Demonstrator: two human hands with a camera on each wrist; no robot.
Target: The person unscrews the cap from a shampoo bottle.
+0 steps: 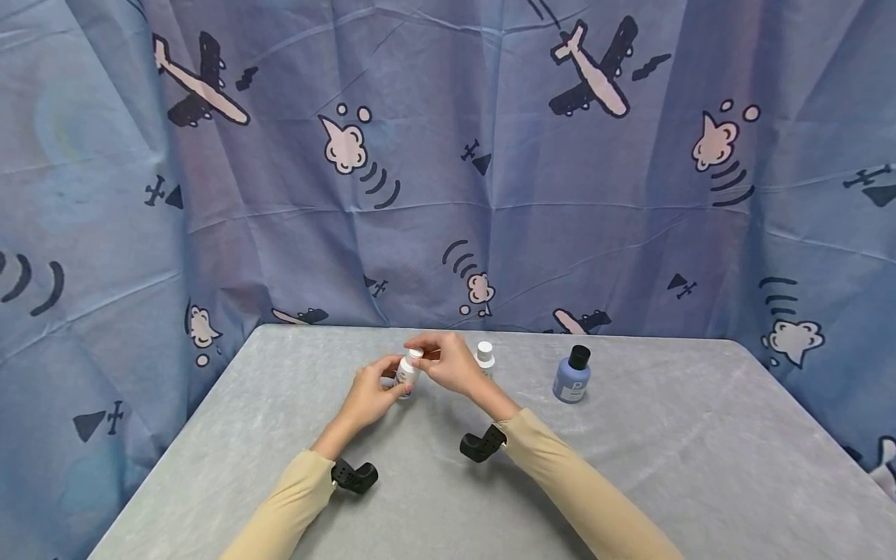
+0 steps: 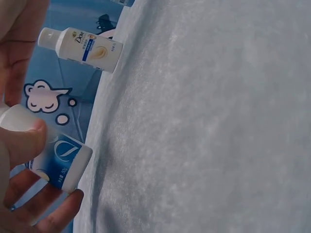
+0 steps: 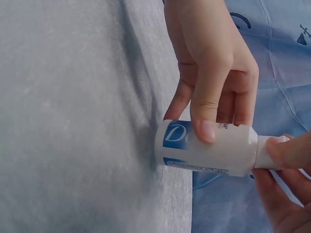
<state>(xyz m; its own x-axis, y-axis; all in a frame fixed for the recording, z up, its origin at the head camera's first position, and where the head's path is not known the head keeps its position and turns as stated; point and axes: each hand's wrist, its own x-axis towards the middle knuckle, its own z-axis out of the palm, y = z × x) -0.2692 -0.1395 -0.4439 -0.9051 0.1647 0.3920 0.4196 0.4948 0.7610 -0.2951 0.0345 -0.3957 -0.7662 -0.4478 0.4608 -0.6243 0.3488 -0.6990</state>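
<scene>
Between my two hands is a small white bottle (image 3: 214,148) with a blue label panel and a white cap (image 3: 265,151). My left hand (image 1: 369,395) grips the bottle's body, thumb across the front and fingers behind. The right hand (image 1: 451,364) pinches the cap between thumb and fingers. In the left wrist view the bottle (image 2: 60,153) tilts, its base near the tabletop. A second white Dove bottle (image 2: 90,50) with a white cap stands just beyond my right hand, partly hidden by it in the head view.
A blue bottle (image 1: 572,381) with a black cap stands on the grey-covered table (image 1: 665,435), right of the white ones. Behind the table's far edge hangs a blue curtain (image 1: 420,171) with airplane prints. Black wrist cameras (image 1: 483,443) sit on both wrists.
</scene>
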